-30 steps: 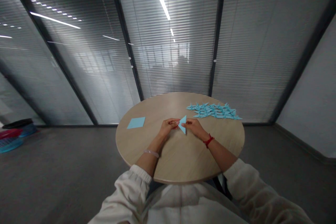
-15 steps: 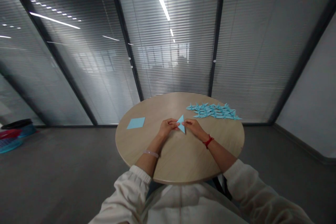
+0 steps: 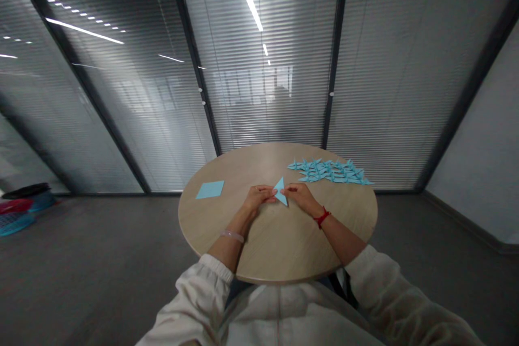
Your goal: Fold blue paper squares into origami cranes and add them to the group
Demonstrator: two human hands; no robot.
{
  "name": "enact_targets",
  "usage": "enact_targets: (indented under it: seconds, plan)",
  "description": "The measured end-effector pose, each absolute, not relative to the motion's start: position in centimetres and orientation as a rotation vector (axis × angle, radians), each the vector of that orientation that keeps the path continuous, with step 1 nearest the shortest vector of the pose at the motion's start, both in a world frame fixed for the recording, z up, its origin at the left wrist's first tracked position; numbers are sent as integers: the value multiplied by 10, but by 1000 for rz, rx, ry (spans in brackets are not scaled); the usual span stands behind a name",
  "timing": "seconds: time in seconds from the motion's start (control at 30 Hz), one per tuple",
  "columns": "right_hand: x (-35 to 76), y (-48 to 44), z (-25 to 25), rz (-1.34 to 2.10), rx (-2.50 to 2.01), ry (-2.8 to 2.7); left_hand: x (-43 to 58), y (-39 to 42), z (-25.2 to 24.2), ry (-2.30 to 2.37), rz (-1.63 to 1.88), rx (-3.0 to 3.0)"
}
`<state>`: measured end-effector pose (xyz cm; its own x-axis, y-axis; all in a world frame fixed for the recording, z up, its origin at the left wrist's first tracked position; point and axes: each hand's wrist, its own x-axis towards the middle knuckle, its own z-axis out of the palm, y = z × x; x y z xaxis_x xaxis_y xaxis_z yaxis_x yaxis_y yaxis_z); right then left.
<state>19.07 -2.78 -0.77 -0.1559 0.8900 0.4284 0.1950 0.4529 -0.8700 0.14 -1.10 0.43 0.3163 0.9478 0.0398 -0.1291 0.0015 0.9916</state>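
Between my two hands, above the middle of the table, is a folded piece of light blue paper [image 3: 281, 186], pointed at its top and bottom. My left hand [image 3: 260, 196] pinches its left side with thumb and fingers. On the other side, my right hand [image 3: 300, 196] grips the right edge between thumb and forefinger. A flat light blue paper sheet [image 3: 210, 190] lies to the left of my hands. To the far right rest several folded paper cranes [image 3: 330, 171] in close rows. The paper's finer creases are too small to make out.
The round wooden table [image 3: 284, 259] stands before me, with a glass partition with blinds [image 3: 267, 119] behind it. On the floor at the far left are a blue basket with a red top [image 3: 16, 219] and a dark-rimmed blue bin [image 3: 38, 200].
The folded paper's lower tip has shifted slightly to the right. Both hands keep nearly the same place and grip.
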Motion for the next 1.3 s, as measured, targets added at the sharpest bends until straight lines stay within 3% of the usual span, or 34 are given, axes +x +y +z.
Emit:
enact_targets:
  seconds: [0.63, 1.0, 1.3]
  plan:
    - [190, -32, -8, 1005, -985, -1799, 4, -15, 13, 925, 1183, 1248]
    - [194, -27, -12, 836, -1105, -1885, 8, -11, 10, 875, 1119, 1372]
    - [192, -29, -14, 906, -1003, -1902, 5, -10, 12, 937, 1145, 1302]
